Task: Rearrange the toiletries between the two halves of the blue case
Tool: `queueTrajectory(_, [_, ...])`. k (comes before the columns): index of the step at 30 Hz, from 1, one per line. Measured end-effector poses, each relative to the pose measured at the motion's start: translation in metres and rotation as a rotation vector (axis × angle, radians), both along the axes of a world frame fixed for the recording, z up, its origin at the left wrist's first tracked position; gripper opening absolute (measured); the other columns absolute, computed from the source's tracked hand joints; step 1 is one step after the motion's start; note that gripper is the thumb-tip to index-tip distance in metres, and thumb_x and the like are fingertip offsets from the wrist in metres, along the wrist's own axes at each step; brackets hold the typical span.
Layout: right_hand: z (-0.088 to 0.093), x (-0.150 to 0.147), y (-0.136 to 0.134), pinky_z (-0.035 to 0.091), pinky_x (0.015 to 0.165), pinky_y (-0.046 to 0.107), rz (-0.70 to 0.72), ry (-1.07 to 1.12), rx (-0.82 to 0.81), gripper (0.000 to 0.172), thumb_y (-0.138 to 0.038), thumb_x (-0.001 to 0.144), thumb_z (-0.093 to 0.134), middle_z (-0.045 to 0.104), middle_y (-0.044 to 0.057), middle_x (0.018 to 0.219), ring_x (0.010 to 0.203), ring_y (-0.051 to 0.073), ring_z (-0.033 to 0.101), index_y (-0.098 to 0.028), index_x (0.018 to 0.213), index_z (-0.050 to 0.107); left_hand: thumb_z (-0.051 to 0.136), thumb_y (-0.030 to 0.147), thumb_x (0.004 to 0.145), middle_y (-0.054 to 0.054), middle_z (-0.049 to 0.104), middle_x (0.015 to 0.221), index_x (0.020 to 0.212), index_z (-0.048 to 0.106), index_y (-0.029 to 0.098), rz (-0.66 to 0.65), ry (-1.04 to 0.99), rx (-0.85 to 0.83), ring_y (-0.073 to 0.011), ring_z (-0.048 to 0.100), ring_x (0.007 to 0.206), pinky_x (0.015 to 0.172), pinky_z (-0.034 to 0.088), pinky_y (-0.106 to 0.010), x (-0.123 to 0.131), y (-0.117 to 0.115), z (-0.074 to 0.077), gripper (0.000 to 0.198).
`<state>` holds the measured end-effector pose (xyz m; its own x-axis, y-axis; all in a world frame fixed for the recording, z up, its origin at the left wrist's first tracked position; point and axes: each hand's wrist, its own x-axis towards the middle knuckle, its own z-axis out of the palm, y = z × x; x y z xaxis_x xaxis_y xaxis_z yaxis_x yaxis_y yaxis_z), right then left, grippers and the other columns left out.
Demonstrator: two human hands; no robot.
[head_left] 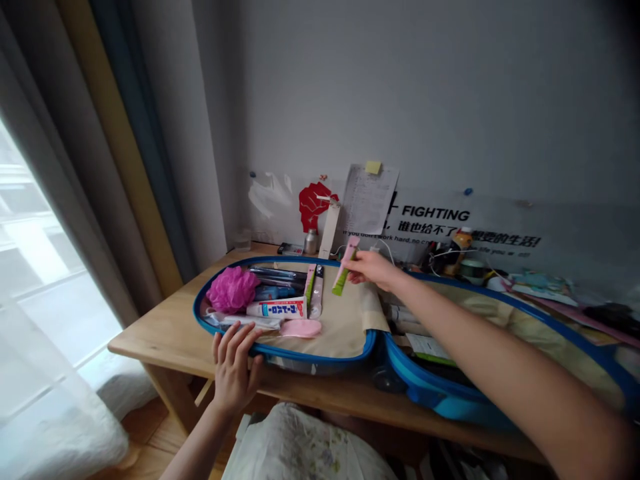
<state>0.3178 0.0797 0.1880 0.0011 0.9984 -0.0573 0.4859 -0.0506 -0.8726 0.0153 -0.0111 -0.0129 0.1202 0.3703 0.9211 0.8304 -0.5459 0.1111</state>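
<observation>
While the left hand (235, 360) spreads on the eight-o'clock suitcase rim (315, 360), perhaps steadying it, the right hand (370, 267) pinches a packet (339, 283).

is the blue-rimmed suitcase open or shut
Open: the blue-rimmed suitcase lies spread on the wooden table, both halves side by side.

Case (320, 361): on the surface (160, 333)
Puff (233, 290): left in case
Toothpaste (280, 309): right of the puff
Paper (367, 200): on the wall (325, 80) behind
</observation>
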Motion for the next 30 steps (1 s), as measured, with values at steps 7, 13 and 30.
queueTrajectory(7, [-0.045,-0.050,0.038,0.057,0.070,0.029,0.030,-0.153,-0.174,0.029,-0.037,0.095,0.060,0.066,0.004,0.103,0.082,0.012,0.064,-0.015,0.114,0.062,0.046,0.026,0.094,-0.011,0.066,0.125,0.137,0.051,0.022,0.013,0.013,0.004,-0.0265,0.044,0.137,0.121,0.019,-0.046,0.000,0.000,0.000,0.043])
queueTrajectory(13, [-0.061,-0.061,0.043,0.058,0.076,0.033,0.035,-0.241,-0.222,0.034,-0.038,0.095,0.060,0.065,0.006,0.110,0.090,0.015,0.065,-0.016,0.120,0.060,0.045,0.025,0.095,-0.012,0.066,0.125,0.136,0.052,0.020,0.001,0.017,0.018,-0.0255,0.042,0.139,0.122,0.017,-0.045,0.001,-0.001,0.003,0.041])
queueTrajectory(30, [-0.046,-0.058,0.060,0.051,0.100,0.047,0.126,-0.821,0.198,0.038,-0.039,0.095,0.059,0.056,0.010,0.137,0.119,0.023,0.058,-0.020,0.128,0.058,0.047,0.025,0.093,-0.010,0.066,0.126,0.134,0.055,0.021,0.001,0.000,0.005,-0.0252,0.043,0.138,0.121,0.019,-0.044,0.002,-0.001,0.001,0.041])
